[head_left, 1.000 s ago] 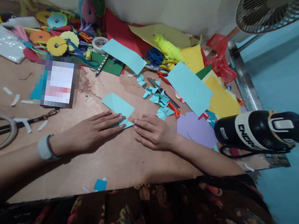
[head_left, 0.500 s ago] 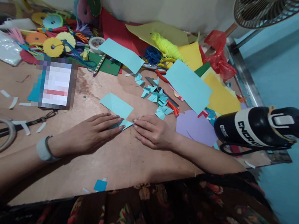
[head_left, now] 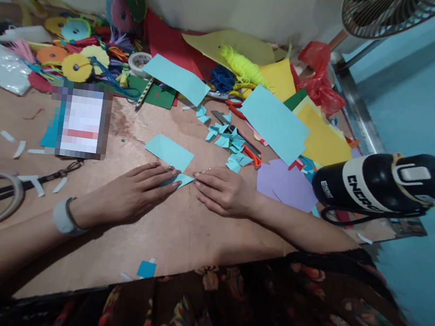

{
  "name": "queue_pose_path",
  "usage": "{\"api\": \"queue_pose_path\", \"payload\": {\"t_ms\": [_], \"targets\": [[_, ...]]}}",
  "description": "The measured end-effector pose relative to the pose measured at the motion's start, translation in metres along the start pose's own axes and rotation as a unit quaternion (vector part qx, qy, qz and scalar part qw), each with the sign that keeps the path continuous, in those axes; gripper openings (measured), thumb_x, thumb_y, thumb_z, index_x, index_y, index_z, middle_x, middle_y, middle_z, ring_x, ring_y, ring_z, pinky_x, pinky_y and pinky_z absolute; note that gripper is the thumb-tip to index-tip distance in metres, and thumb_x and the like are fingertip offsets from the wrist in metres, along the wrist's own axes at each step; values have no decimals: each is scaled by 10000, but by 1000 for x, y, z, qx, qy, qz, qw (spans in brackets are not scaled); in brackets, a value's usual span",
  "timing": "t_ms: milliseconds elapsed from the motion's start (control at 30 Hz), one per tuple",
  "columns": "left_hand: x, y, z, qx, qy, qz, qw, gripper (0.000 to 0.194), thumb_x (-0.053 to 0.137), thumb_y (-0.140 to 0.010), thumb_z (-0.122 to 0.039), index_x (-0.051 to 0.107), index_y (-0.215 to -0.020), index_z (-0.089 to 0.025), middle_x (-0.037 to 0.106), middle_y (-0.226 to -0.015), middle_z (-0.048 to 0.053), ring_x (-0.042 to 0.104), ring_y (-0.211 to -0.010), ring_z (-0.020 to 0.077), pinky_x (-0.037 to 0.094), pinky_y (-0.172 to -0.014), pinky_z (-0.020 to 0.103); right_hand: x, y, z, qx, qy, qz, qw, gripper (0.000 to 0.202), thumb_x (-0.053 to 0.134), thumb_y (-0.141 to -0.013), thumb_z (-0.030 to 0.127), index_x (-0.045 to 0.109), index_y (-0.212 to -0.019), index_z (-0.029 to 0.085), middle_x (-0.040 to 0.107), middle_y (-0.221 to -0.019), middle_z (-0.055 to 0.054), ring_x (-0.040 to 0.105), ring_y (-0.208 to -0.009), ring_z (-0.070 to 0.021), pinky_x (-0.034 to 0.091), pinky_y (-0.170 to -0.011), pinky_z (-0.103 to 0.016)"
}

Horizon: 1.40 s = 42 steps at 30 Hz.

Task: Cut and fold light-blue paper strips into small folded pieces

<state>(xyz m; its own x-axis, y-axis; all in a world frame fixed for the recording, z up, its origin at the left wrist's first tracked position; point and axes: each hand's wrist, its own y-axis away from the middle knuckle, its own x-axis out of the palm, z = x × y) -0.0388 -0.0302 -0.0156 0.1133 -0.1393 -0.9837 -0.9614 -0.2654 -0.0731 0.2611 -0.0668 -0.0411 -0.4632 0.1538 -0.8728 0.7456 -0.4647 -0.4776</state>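
So both hands are working low over the table, sitting near each other with just a bit of folded light-blue paper showing between them. The left hand is reaching in from the lower left, its forearm running in diagonally with a grey wristband on the wrist. It's lying palm down, fingers stretched out nearly straight, and the fingertips are pressing on the paper rather than wrapping around it. The right hand is coming in from the other side, back of the hand up, fingers bunched and curving a little, tips meeting the paper's pointed right end. Can't tell if they're actually pinching it, since the thumb is mostly hiding. A light-blue rectangle is lying just beyond the left fingertips, and folded light-blue bits are sitting past the right hand.
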Motion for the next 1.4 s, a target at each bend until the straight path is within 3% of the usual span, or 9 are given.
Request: {"api": "queue_pose_path", "payload": {"t_ms": [267, 867, 1233, 1300, 1400], "targets": [[0, -1, -1, -8, 15, -5, 1000, 544, 504, -932, -107, 441, -1471, -153, 442, -1520, 172, 362, -1445, 289, 249, -1225, 502, 1, 2, -1, -2, -20, 8, 1000, 324, 559, -944, 264, 644, -1215, 108, 660, -1266, -158, 625, -1130, -256, 552, -918, -459], [-2, -1, -1, 8, -37, 24, 999, 509, 453, -972, -151, 411, -1477, -102, 389, -1546, 197, 318, -1462, 320, 263, -1211, 529, 0, -1, 0, 1, 5, -11, 1000, 276, 552, -943, 265, 676, -1143, 121, 692, -1226, -128, 655, -1078, -244, 575, -884, -441], [-3, -1, -2, 7, -38, 26, 999, 485, 444, -981, -181, 438, -1461, -113, 418, -1535, 177, 339, -1454, 312, 257, -1218, 525, 1, 0, 2, 32, 8, -71, 997, 221, 572, -915, 242, 699, -1068, 147, 742, -1044, -107, 683, -947, -230, 590, -812, -406], [-3, -1, -2, 8, -40, 26, 999, 489, 445, -979, -178, 433, -1464, -116, 419, -1534, 176, 333, -1457, 310, 257, -1219, 526, 0, -1, 4, 39, 0, -61, 997, 298, 569, -921, 286, 675, -1155, 135, 725, -1105, -131, 668, -1009, -243, 562, -881, -427], [-3, -1, -2, 5, -36, 22, 999, 496, 455, -973, -168, 431, -1466, -124, 431, -1526, 178, 339, -1455, 304, 254, -1220, 525, -2, -6, 7, 35, -2, 6, 999, 511, 553, -930, 458, 589, -1325, 136, 603, -1351, -185, 571, -1225, -293, 453, -1035, -496]]}}
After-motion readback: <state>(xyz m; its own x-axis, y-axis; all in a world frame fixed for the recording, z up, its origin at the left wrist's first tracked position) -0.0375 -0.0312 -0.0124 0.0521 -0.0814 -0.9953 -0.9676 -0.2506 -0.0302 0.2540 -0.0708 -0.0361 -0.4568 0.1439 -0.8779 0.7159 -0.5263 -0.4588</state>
